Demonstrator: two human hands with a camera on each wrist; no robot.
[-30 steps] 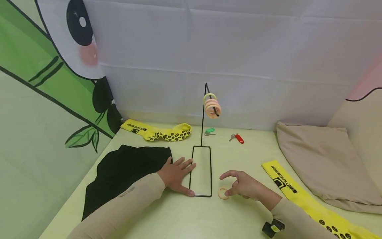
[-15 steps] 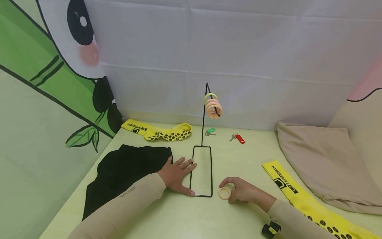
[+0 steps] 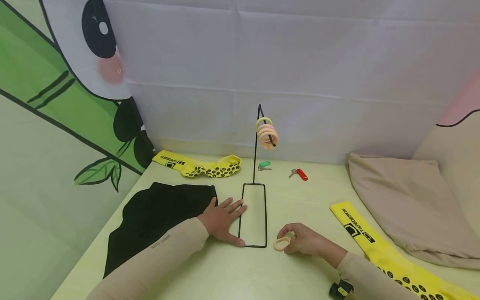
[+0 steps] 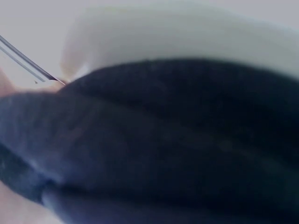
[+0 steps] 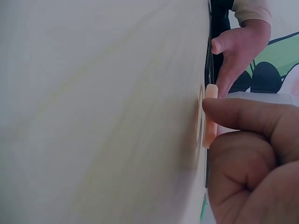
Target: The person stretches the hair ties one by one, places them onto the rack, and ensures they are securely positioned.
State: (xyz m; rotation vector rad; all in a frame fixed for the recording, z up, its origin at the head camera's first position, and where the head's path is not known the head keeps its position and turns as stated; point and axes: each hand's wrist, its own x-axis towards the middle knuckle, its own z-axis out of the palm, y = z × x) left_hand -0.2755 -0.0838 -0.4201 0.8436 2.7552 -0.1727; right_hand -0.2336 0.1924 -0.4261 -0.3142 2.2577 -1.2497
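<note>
My left hand (image 3: 223,218) lies flat with fingers spread over the left bar of a black wire stand's base (image 3: 266,216). The stand's upright (image 3: 255,162) rises to a sloping arm hung with several pale peach, pink and yellow-green rings (image 3: 276,135). To the right of the base, my right hand (image 3: 305,239) pinches a pale peach ring (image 3: 275,245) between thumb and fingers. In the right wrist view this ring (image 5: 211,136) is edge-on, close over the table, with its shadow beside it. Blurred dark cloth (image 4: 187,140) fills most of the left wrist view.
A black cloth (image 3: 168,208) lies left, under the left forearm. Yellow printed sock-like pieces lie at back left (image 3: 210,168) and right (image 3: 360,233). Behind are keys with a green tag (image 3: 264,164) and a red tag (image 3: 301,174). A beige cloth (image 3: 405,200) lies far right.
The right hand's fingers have closed around the ring's edge. The ring, lying flat one second ago, now appears tilted in the pinch. The left hand has stayed on the base.
</note>
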